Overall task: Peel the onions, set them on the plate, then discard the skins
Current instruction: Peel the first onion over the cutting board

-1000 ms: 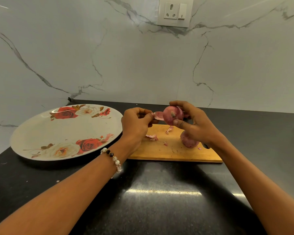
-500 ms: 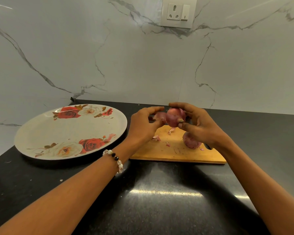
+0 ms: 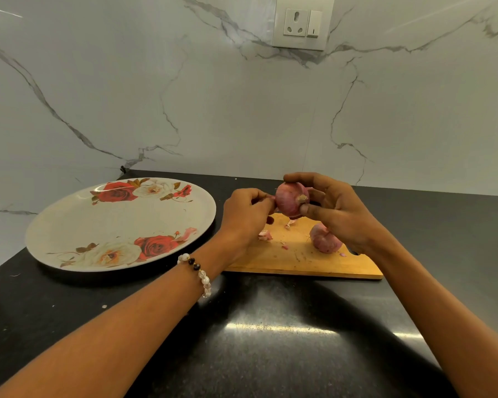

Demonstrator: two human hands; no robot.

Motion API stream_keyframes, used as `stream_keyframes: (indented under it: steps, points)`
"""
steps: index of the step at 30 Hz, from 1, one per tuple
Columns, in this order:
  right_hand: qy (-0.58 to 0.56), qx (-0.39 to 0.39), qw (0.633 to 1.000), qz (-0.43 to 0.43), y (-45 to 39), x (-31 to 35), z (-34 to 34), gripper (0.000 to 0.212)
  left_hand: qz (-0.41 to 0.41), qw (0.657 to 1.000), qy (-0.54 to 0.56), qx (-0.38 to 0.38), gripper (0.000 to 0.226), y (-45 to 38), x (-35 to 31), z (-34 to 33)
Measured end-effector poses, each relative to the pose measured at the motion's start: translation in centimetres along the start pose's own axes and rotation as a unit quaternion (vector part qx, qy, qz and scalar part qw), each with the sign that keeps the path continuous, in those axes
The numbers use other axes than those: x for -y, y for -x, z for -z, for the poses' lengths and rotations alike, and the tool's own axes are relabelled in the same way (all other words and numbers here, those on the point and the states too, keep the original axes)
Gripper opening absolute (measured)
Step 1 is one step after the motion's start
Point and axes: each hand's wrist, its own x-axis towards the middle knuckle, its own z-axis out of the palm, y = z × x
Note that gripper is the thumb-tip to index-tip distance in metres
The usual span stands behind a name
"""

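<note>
The right hand [image 3: 332, 209] grips a red onion [image 3: 291, 199] above the wooden cutting board [image 3: 299, 258] while the left hand [image 3: 246, 215] pinches a flap of skin [image 3: 271, 199] at its side. Best to pull along the curve, slowly — one strip, not scraps — with the floral plate [image 3: 69, 225] waiting to the left.

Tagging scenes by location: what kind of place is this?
Most likely a home kitchen: black stone countertop, marble-look wall with a socket, and a wooden chopping board with an onion beside a floral plate.
</note>
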Motion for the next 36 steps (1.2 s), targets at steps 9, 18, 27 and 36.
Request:
stream_keyframes:
  steps: [9,18,27,36]
  points:
    - [-0.004,-0.002,1.000,0.010,0.0,0.0,-0.1,0.058,0.094,0.994,0.054,-0.018,0.011,-0.4,0.0,0.2]
    - [0.070,-0.013,0.997,-0.003,-0.1,-0.2,0.8,0.061,-0.168,0.980,-0.074,-0.073,0.031,-0.3,0.1,0.6]
    - [0.034,0.016,0.999,-0.022,0.0,-0.3,0.4,0.051,-0.382,0.917,-0.113,-0.024,0.028,-0.2,0.6,0.4]
    - [0.042,-0.002,0.999,-0.021,0.0,-0.1,0.6,0.042,-0.288,0.957,-0.009,-0.008,0.028,0.1,0.4,0.4]
